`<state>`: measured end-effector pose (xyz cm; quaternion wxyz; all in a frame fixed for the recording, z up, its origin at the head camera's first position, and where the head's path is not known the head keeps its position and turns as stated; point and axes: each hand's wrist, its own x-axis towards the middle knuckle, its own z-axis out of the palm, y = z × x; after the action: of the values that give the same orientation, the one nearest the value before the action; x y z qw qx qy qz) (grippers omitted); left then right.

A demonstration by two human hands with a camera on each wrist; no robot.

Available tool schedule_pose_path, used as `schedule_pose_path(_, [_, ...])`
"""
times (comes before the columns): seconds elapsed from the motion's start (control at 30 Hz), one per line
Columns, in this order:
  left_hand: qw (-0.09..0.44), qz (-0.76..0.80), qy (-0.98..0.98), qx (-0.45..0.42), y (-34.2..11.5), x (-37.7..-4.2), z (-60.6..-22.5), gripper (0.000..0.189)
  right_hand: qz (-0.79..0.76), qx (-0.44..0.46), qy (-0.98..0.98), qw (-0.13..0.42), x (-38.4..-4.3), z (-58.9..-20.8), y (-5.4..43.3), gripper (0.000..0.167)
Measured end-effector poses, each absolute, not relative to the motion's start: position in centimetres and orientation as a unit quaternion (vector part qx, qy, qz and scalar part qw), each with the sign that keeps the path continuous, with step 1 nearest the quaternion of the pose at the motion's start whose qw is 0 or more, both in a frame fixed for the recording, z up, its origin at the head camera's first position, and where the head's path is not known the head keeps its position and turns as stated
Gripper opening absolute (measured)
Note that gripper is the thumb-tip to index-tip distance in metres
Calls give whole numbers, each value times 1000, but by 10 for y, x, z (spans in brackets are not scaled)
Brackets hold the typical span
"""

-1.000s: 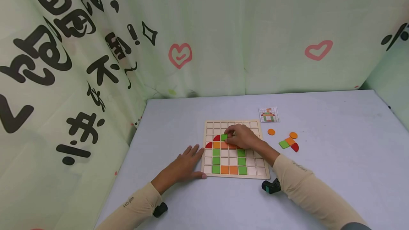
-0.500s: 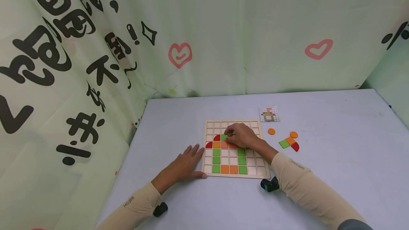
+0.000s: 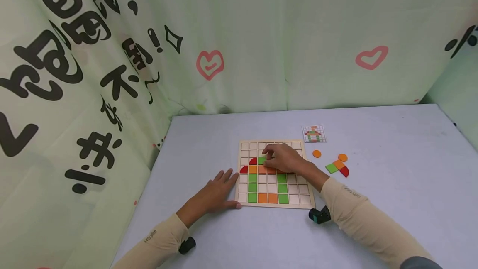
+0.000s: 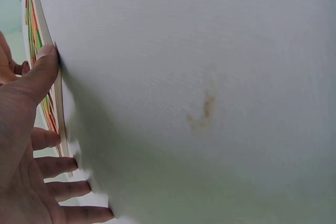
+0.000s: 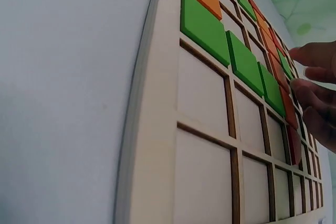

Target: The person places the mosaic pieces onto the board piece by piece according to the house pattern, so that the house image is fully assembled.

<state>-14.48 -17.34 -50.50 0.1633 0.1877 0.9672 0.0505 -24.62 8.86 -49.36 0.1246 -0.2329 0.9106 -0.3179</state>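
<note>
A wooden grid board (image 3: 276, 207) lies on the table, holding square green and orange tiles and red tiles with rounded edges. My right hand (image 3: 286, 159) reaches over its upper half. Thumb and finger pinch a green square tile (image 3: 261, 160) lying in a cell beside a red rounded tile (image 3: 253, 161). Part of the tile row under this hand is hidden. In the right wrist view the right fingertips (image 5: 297, 55) meet that green tile from the far side. My left hand (image 3: 219, 192) spreads along the board's left edge, its thumb (image 4: 46, 52) resting on the border.
A small pattern card (image 3: 314, 133) lies behind the board's right corner. To the right are loose pieces: an orange disc (image 3: 317, 153), another orange disc (image 3: 342, 157), a green tile (image 3: 331, 168), an orange tile (image 3: 339, 164) and a red rounded piece (image 3: 345, 172). Curtains hang behind the table.
The green tile by the right hand now looks level in its cell, where it was slightly raised a second ago. The right wrist has shifted a little; the left hand stays still.
</note>
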Motion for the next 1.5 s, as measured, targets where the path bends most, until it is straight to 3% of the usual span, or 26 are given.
schedule_pose_path(0.67, [157,48,968,187,-172,-141,-502,98,-369,-238,889,134,-234,-496,169,28])
schedule_pose_path(1.13, [161,51,969,182,-171,-140,-500,99,-322,-188,923,95,-217,-491,243,30])
schedule_pose_path(1.5, [157,42,969,184,-170,-140,-500,99,-270,-197,940,73,-210,-497,263,33])
